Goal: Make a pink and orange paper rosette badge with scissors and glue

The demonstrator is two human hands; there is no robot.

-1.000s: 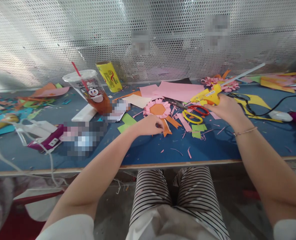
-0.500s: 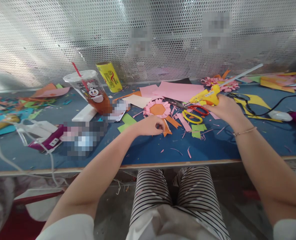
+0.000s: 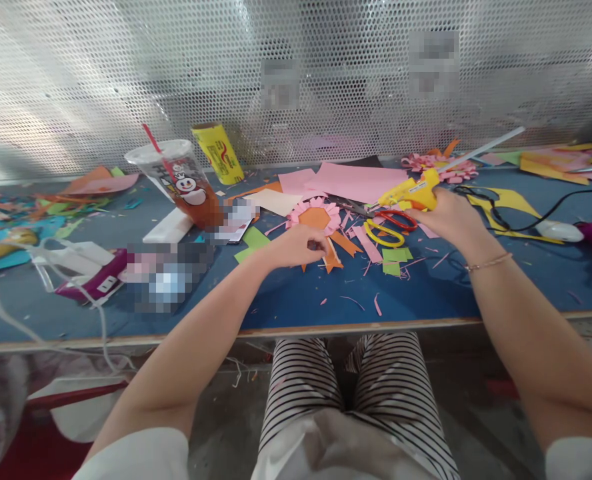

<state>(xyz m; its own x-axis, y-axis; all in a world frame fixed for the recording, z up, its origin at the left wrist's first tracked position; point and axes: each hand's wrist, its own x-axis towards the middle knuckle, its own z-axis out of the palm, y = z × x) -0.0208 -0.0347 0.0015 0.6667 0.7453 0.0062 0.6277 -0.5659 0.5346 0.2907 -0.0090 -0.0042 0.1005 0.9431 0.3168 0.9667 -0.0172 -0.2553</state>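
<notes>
We log a blue counter [image 3: 296, 303] strewn with paper cuttings. Toward its back lies a large pink sheet [image 3: 363, 181]. Our right hand [image 3: 459, 217] grasps a yellow glue gun [image 3: 411, 193], nozzle pointing left. Our left hand [image 3: 296, 247], fingers curled, is at the near edge of a pink-and-orange rosette [image 3: 314, 217], beside its orange tails; whether it pinches anything, we cannot tell. Just right of the rosette: scissors [image 3: 363, 211], one loop red, one yellow. Nearer us, small green scraps [image 3: 392, 262].
</notes>
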